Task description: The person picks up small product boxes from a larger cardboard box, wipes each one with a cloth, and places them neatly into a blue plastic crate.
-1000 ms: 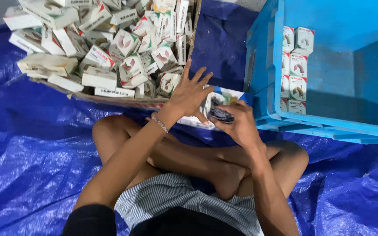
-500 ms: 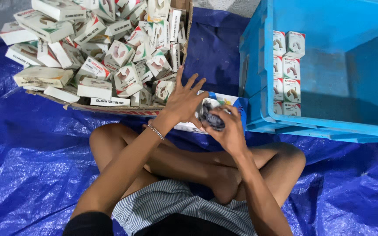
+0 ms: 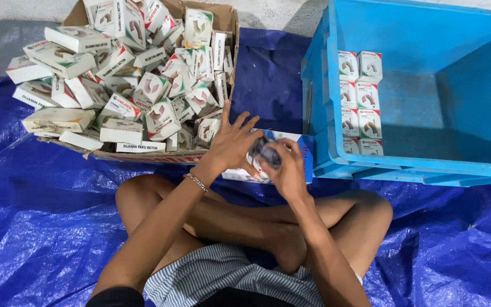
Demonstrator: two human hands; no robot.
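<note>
I sit cross-legged on a blue tarp (image 3: pixel 41 227). My right hand (image 3: pixel 286 170) is closed around a small dark object (image 3: pixel 265 152) held in front of my knees. My left hand (image 3: pixel 231 145) touches the same object with its fingers spread wide. Under both hands lies a flat white carton (image 3: pixel 240 175) with a blue end. What the dark object is cannot be made out. A thin bracelet (image 3: pixel 198 182) sits on my left wrist.
A brown cardboard box (image 3: pixel 143 154), heaped with several small white cartons (image 3: pixel 160 116), lies at the upper left. A big blue plastic crate (image 3: pixel 427 165) stands at the right, with small white cartons stacked (image 3: pixel 359 102) against its left wall.
My hands have drawn together and slightly toward the crate. My left palm, raised and open over the cardboard box before, now rests against the dark object held by my right hand.
</note>
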